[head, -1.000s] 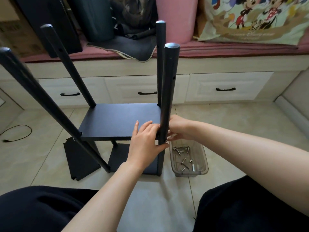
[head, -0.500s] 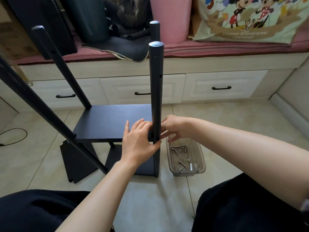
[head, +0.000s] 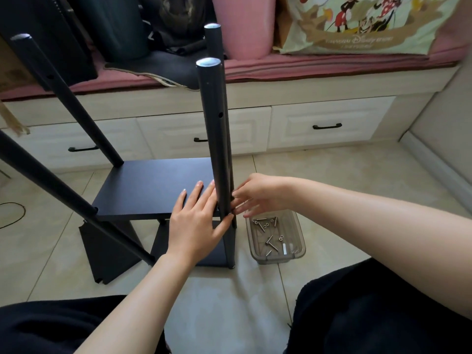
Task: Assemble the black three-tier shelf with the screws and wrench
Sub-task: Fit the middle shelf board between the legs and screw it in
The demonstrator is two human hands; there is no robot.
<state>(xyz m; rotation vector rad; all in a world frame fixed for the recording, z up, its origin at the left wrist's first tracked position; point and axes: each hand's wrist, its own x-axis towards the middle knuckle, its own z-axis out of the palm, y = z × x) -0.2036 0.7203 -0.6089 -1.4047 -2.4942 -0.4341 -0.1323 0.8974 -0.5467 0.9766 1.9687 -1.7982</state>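
The partly built black shelf stands on the tiled floor. Its middle board [head: 148,187] sits between four upright poles above a bottom board [head: 163,249]. My left hand [head: 196,218] lies flat on the middle board's near right corner, fingers straight, thumb against the front right pole [head: 213,123]. My right hand [head: 258,195] reaches that pole from the right, its fingertips at the joint with the board. What they touch or pinch is hidden by the pole. Several screws [head: 270,242] and nuts lie in a clear plastic tray [head: 300,238] just right of the shelf. No wrench is visible.
A loose black board [head: 107,251] lies on the floor under the shelf's left side. White drawers [head: 327,121] under a cushioned bench run along the back. A black cable [head: 15,213] lies at far left. My knees in black fill the bottom edge.
My left hand's fingers have flattened out on the board. My right hand's fingers have stretched out toward the pole. The shelf has stayed in place.
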